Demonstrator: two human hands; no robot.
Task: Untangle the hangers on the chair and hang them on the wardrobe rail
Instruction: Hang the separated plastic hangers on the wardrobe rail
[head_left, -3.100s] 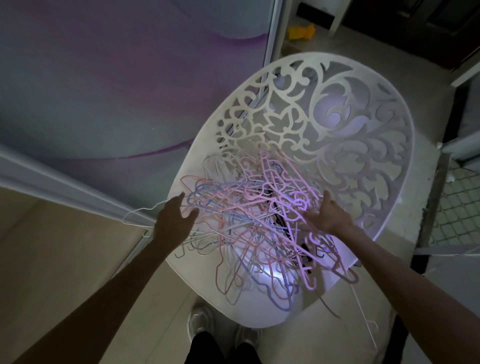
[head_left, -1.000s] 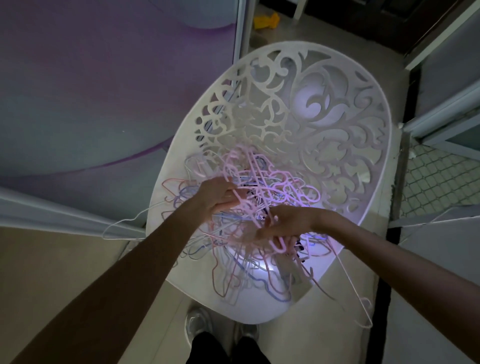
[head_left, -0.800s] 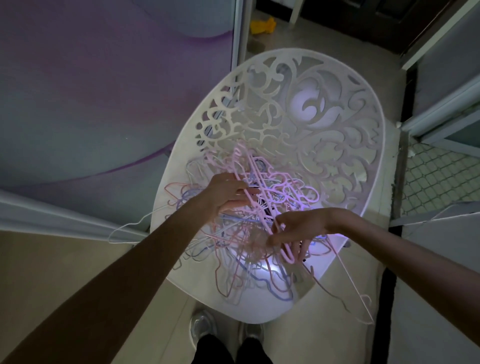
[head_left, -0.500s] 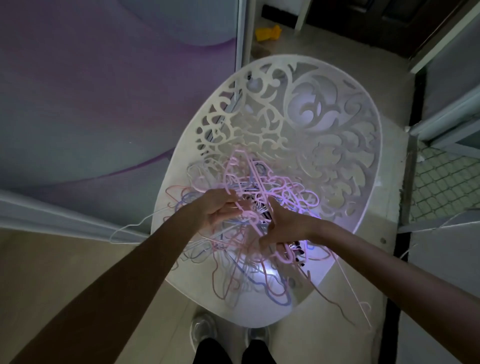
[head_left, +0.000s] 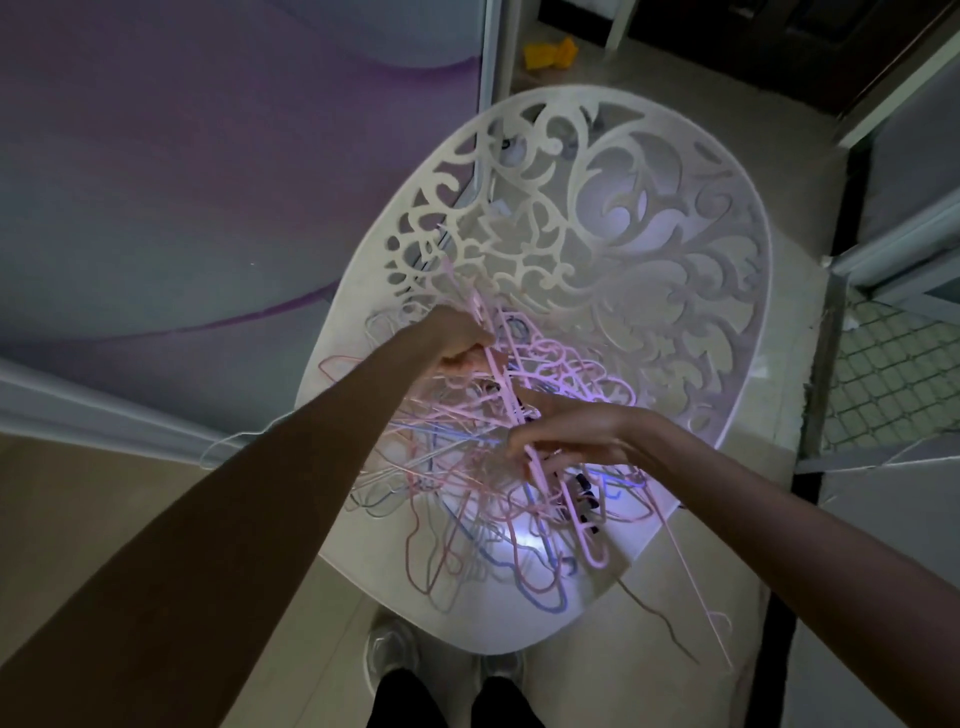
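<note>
A tangled heap of pink, blue and white hangers (head_left: 467, 499) lies on the seat of a white chair (head_left: 597, 218) with an ornate cut-out back. My left hand (head_left: 457, 345) grips a thick pink hanger (head_left: 506, 400) near its upper end, fingers curled round it. My right hand (head_left: 566, 434) holds the same pink hanger lower down, over the middle of the heap, with fingers wrapped about its bar. The hanger slants from upper left to lower right across the pile. A thin pink hanger (head_left: 696, 587) dangles off the seat's right edge. No wardrobe rail is in view.
A purple-patterned sliding wardrobe door (head_left: 208, 182) stands to the left of the chair. A yellow object (head_left: 549, 53) lies on the floor behind. A metal frame with mesh (head_left: 883, 374) is at the right. My shoes (head_left: 447, 670) stand just before the seat.
Both hands went from the sides of the pile into its middle and took hold of a thick pink hanger; my left hand has since risen, tilting the hanger up out of the heap.
</note>
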